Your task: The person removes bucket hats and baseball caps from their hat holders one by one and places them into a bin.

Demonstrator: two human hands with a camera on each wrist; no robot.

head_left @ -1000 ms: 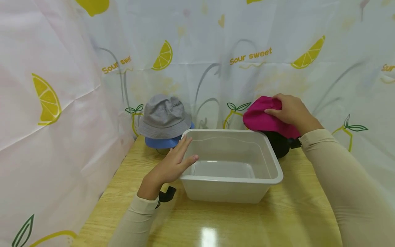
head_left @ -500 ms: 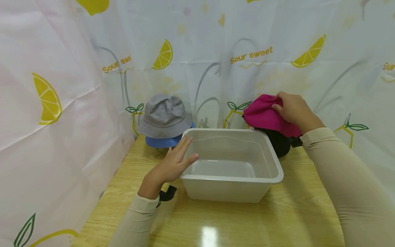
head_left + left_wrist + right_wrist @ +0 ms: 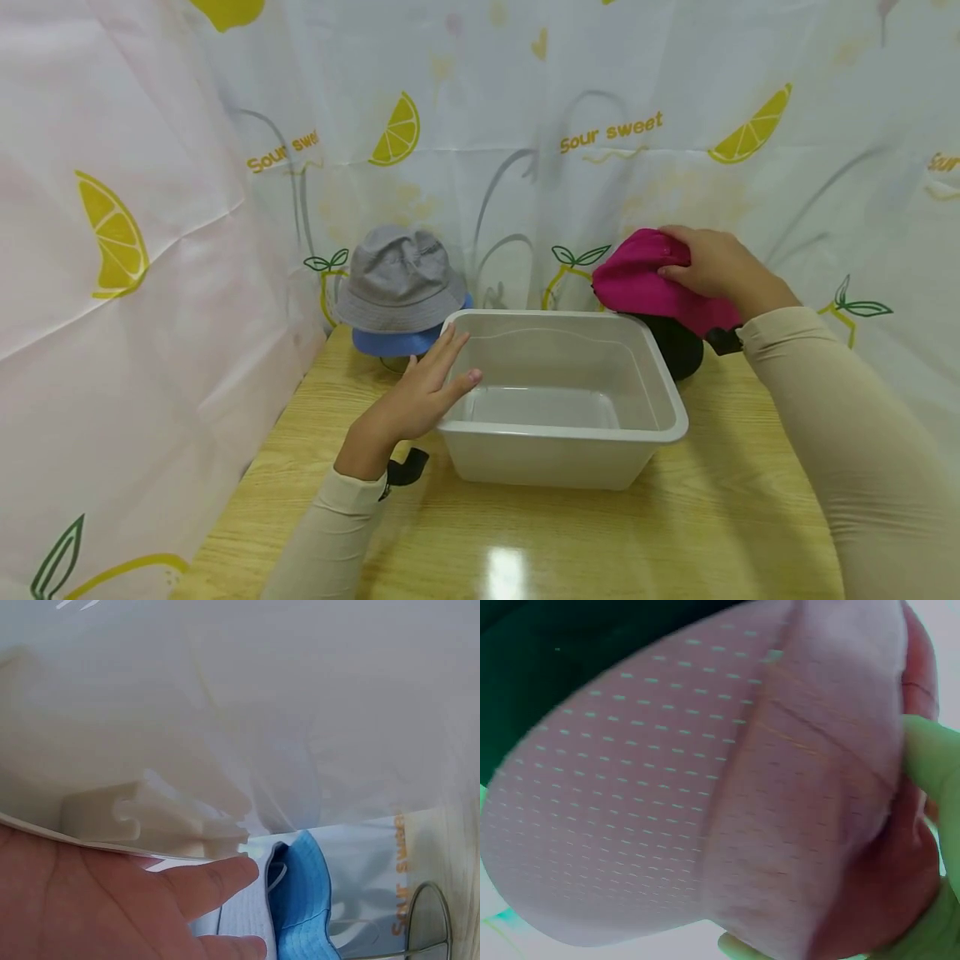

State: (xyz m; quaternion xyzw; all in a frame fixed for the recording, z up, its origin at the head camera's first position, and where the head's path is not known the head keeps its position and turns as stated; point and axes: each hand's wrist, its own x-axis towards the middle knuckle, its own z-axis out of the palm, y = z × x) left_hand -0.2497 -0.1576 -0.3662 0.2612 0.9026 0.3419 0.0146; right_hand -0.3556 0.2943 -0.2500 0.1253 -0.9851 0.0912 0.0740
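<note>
My right hand [image 3: 716, 265] grips the crown of a pink cap [image 3: 636, 273], thumb on the near side and fingers over the top. The cap lies over a black cap [image 3: 678, 354] at the right back of the table. In the right wrist view the stitched brim of the pink cap [image 3: 630, 802] fills the picture. My left hand [image 3: 416, 404] rests against the left rim of a white plastic bin [image 3: 551, 461], fingers straight. In the left wrist view its fingers [image 3: 214, 889] lie along the outside of the bin's wall.
Left of the bin, a grey bucket hat [image 3: 401, 279] sits over a blue hat [image 3: 388, 342] on a wire stand [image 3: 393, 364]. A white curtain [image 3: 495, 108] with lemon prints hangs behind and to the left of the wooden table [image 3: 420, 542].
My right hand has shifted slightly right and spread lower over the pink cap, whose raised fold has flattened. The left hand and the bin keep their places.
</note>
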